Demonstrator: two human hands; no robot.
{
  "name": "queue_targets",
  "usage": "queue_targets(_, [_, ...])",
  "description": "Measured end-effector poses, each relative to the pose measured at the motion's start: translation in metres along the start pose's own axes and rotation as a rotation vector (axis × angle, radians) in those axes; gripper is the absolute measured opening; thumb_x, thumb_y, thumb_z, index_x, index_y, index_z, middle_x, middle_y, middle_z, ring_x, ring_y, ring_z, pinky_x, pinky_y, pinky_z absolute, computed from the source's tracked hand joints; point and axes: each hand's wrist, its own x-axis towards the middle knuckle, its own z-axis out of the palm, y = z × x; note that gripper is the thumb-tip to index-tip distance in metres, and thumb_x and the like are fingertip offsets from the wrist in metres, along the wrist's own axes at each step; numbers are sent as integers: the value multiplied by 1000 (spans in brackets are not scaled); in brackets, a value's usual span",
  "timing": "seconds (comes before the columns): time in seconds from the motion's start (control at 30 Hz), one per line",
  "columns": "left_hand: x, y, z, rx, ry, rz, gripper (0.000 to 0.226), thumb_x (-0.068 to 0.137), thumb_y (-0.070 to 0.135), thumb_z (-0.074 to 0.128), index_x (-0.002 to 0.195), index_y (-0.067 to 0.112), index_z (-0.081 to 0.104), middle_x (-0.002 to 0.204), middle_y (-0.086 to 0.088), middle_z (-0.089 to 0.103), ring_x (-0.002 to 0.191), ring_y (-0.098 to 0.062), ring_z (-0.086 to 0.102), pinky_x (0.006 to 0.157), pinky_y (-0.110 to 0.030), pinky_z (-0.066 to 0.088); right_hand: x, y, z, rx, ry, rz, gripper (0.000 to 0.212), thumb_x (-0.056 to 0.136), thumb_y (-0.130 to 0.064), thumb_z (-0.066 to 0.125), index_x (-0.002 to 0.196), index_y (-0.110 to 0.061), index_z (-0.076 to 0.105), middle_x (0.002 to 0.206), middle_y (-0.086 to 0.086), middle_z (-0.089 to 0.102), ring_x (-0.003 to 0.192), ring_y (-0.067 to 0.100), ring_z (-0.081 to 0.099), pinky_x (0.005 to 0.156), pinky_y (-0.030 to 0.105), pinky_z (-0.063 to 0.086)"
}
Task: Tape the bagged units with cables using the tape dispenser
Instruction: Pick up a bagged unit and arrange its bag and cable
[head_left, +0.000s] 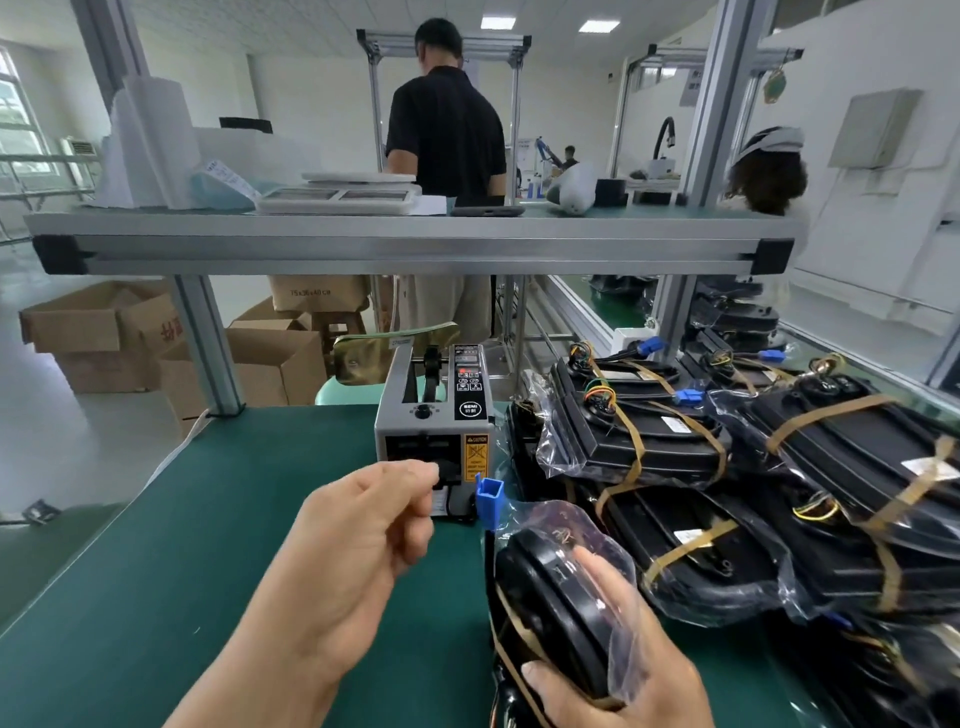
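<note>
Our right hand (618, 675), down at five o'clock, grips a bagged unit (550, 597) stood on its edge, thumb curled round the near rim and fingers (597, 566) laid over the clear plastic on its far face. A brown tape band already crosses the near end of this unit. Its blue connector (490, 493) sticks up at the far tip, just beside the front of the tape dispenser (431, 415).

Our left hand (353, 540), coming in from seven o'clock, has its fingers curled, with thumb and forefinger brought together right at the dispenser's outlet; we cannot tell whether a strip of tape lies between them. The dispenser, grey with a black control panel, stands near the centre of the green mat (208, 545).

From three to four o'clock lies a pile of taped units (779, 467), each black, bagged and bound with brown bands, cables coiled on top, overlapping one another.

At twelve o'clock an aluminium shelf (415, 244) spans the bench, and beyond it a person in a black shirt (447, 130) stands with their back to us. Open cardboard boxes (104, 332) sit on the floor at ten o'clock.
</note>
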Motion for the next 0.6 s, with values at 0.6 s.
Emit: queue_targets(0.6, [-36, 3, 37, 557, -207, 21, 18, 76, 23, 79, 60, 19, 72, 50, 13, 57, 43, 4, 46, 46, -4, 34, -18, 4, 7, -39, -2, 99, 85, 57, -13, 87, 136, -25, 56, 126, -17, 68, 116, 9, 66, 92, 28, 57])
